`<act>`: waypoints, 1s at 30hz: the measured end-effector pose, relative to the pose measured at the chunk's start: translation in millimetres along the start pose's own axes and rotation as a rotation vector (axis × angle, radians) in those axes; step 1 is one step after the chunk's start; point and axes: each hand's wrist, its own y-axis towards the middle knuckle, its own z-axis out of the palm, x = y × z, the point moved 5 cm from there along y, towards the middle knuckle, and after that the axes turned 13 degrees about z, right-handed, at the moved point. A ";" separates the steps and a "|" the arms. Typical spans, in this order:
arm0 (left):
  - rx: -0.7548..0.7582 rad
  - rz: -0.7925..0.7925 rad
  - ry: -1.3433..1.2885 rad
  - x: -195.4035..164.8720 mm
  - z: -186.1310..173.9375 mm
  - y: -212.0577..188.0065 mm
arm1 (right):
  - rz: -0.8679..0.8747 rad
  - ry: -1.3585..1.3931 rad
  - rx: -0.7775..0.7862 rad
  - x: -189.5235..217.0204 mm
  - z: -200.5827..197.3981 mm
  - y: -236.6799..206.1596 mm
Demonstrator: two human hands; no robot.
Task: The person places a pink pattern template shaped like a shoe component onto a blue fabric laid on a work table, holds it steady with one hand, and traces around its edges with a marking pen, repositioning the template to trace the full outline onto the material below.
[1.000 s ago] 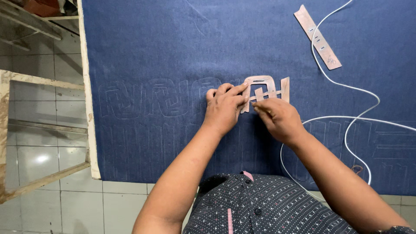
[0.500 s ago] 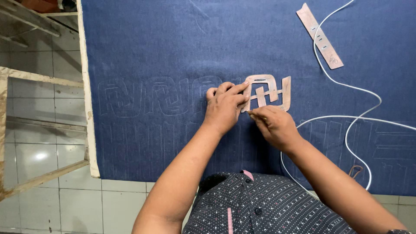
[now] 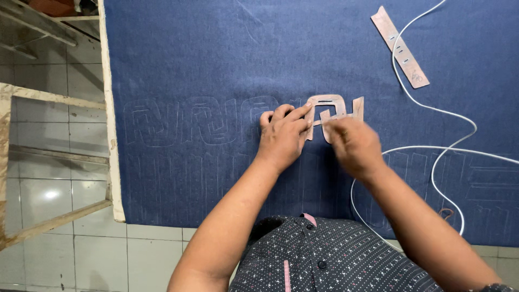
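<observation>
A pinkish cardboard letter stencil (image 3: 336,104) lies flat on a large sheet of blue denim fabric (image 3: 216,59). My left hand (image 3: 284,138) rests on the fabric, its fingertips pressing down the stencil's left edge. My right hand (image 3: 354,146) is blurred by motion and sits over the stencil's lower part, fingers drawn together. Whether something small is pinched in them is hidden. Faint traced letter outlines (image 3: 200,119) run in a row to the left of the stencil.
A long pinkish cardboard strip (image 3: 400,47) lies at the upper right. A white cord (image 3: 432,108) loops across the fabric's right side. A wooden frame (image 3: 54,97) stands left of the fabric's edge over a tiled floor (image 3: 48,189).
My right hand dipped down and right of the stencil, then came back up and left onto its lower part. The left hand and the stencil stayed put.
</observation>
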 end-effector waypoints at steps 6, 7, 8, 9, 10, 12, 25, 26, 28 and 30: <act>0.011 -0.006 0.015 -1.2 3.7 -1.6 | 0.007 -0.029 0.050 -9.5 -6.1 19.4; 0.007 -0.004 0.015 -1.3 3.7 -2.0 | -0.005 -0.033 0.060 -8.2 -5.6 20.4; 0.003 -0.003 0.014 -1.5 4.0 -2.6 | -0.028 -0.053 0.059 -6.3 -5.2 20.8; 0.000 -0.002 0.014 -1.8 4.4 -3.4 | -0.051 -0.072 0.059 -4.2 -5.0 21.9; 0.019 -0.001 0.035 -2.2 6.0 -3.7 | -0.073 -0.092 0.057 -2.1 -5.0 22.9; 0.058 0.000 0.078 -2.9 9.2 -4.2 | -0.082 -0.120 0.054 0.4 -4.3 27.6; 0.201 0.045 0.236 -19.0 25.4 -0.2 | -0.098 -0.136 -0.007 -6.2 -10.9 33.3; 0.220 0.044 0.254 -20.8 26.5 0.6 | -0.071 -0.132 -0.011 -8.4 -12.4 34.5; 0.211 0.044 0.273 -25.7 28.1 1.6 | -0.013 -0.125 -0.014 -13.0 -14.6 35.2; 0.150 0.051 0.279 -29.7 29.0 4.8 | -0.017 -0.133 -0.041 -13.5 -14.7 34.7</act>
